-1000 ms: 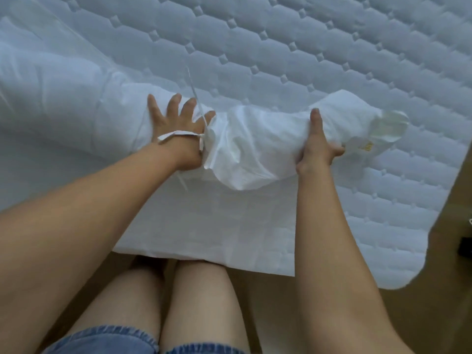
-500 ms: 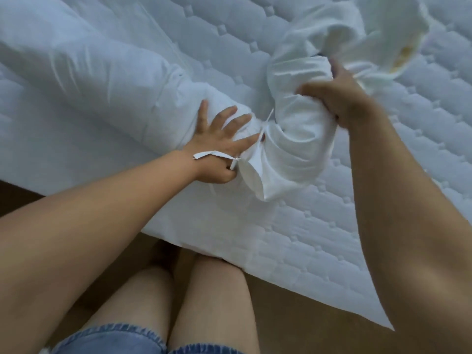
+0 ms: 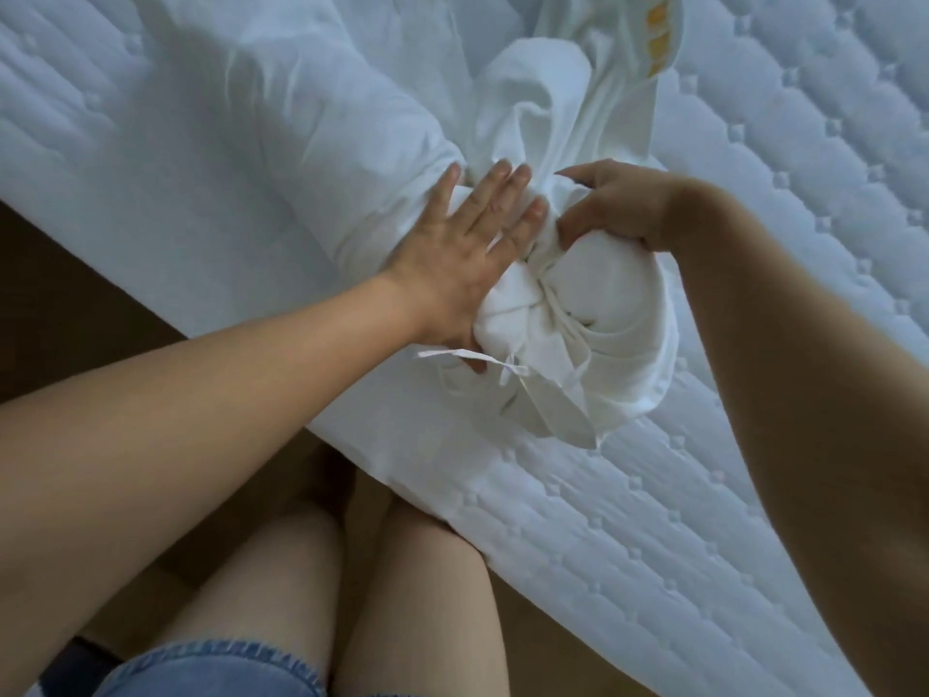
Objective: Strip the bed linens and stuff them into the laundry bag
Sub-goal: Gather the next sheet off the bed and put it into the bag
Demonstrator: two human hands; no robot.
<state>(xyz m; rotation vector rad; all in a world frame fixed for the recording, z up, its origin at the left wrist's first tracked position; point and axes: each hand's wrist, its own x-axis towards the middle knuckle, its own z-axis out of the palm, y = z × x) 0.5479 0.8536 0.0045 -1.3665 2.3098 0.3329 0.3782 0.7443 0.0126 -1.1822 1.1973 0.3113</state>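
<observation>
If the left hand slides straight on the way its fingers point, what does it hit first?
The left hand lies flat on the rolled duvet, fingers pointing up and right. Going on, it would probably meet the twisted white cover rising just beyond its fingertips, though depth is unclear.

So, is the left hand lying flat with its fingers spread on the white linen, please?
Yes, the left hand presses open-palmed on the white linen.

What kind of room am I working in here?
Most likely a bedroom: a bare quilted mattress fills the view, a rolled white duvet lies on it, and brown floor shows beside the bed.
</observation>
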